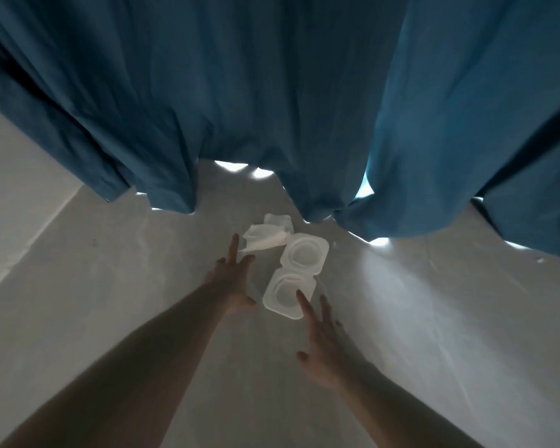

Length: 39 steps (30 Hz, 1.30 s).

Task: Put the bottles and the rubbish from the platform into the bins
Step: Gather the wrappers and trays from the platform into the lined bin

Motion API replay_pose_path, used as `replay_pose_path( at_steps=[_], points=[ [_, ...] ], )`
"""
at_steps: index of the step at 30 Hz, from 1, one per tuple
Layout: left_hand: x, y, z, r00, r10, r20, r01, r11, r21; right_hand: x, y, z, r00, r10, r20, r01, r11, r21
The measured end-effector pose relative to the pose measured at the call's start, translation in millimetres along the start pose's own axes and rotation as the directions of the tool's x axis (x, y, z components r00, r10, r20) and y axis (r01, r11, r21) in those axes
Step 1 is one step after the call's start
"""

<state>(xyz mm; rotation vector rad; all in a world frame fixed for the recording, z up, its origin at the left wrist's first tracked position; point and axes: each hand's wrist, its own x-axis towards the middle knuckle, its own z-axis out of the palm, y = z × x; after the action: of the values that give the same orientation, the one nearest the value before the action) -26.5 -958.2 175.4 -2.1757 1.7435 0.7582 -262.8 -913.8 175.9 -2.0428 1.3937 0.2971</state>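
Looking down, I see both hands spread, fingers straight and gripping nothing. My left hand [236,276] reaches beside the crumpled white tissue [265,239]; my right hand [320,337] has a fingertip over the near edge of the clear plastic clamshell container [296,274], lying open on the grey platform [110,286]. Blue curtains [272,92] hang just behind the rubbish.

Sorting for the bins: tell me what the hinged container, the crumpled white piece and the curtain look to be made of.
Hinged container: probably thin clear plastic, glossy; translucent with moulded round recesses.
Crumpled white piece: likely tissue or thin wrapper; creased and matte, hard to tell which.
Curtain: woven blue fabric, matte, hanging in soft folds.
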Motion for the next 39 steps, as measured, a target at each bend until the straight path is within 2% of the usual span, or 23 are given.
replay_pose_path(
  at_steps=[4,8,15,22,24,27,31,33,36,38,39],
  points=[
    [25,4,22,0.999,0.025,-0.043,-0.021,0.995,0.096,17,6,26,0.997,0.007,-0.076,-0.017,0.992,-0.124],
    [31,6,11,1.0,-0.012,-0.002,0.012,0.996,0.094,24,2,36,0.99,0.01,-0.143,-0.037,0.982,-0.187],
    [38,16,2,0.998,-0.069,0.011,0.068,0.991,0.115,25,-5,41,0.986,0.063,-0.156,-0.077,0.993,-0.085],
    [34,23,-3,0.997,-0.076,0.03,0.065,0.96,0.272,33,-1,38,0.973,0.106,-0.205,-0.113,0.993,-0.019],
    [29,21,-1,0.995,-0.093,0.026,0.084,0.967,0.241,34,2,43,0.975,0.11,-0.196,-0.113,0.994,-0.007],
    [16,14,7,0.993,-0.116,-0.017,0.117,0.984,0.131,33,6,52,0.963,0.083,-0.256,-0.089,0.996,-0.013],
    [-32,5,43,0.994,-0.062,-0.09,0.063,0.998,0.004,7,21,83,0.962,0.007,-0.274,-0.012,1.0,-0.016],
    [-65,4,66,0.993,-0.05,-0.108,0.047,0.998,-0.029,-22,38,102,0.948,-0.022,-0.318,0.046,0.997,0.067],
    [-127,14,99,0.998,-0.066,0.005,0.066,0.993,-0.099,-81,68,112,0.932,0.03,-0.362,0.045,0.979,0.197],
    [-178,21,116,0.981,-0.127,0.149,0.154,0.97,-0.186,-126,81,110,0.856,0.008,-0.516,0.093,0.981,0.169],
    [-207,25,121,0.965,-0.156,0.211,0.206,0.949,-0.239,-152,89,104,0.842,-0.003,-0.539,0.101,0.983,0.154]
  ],
)
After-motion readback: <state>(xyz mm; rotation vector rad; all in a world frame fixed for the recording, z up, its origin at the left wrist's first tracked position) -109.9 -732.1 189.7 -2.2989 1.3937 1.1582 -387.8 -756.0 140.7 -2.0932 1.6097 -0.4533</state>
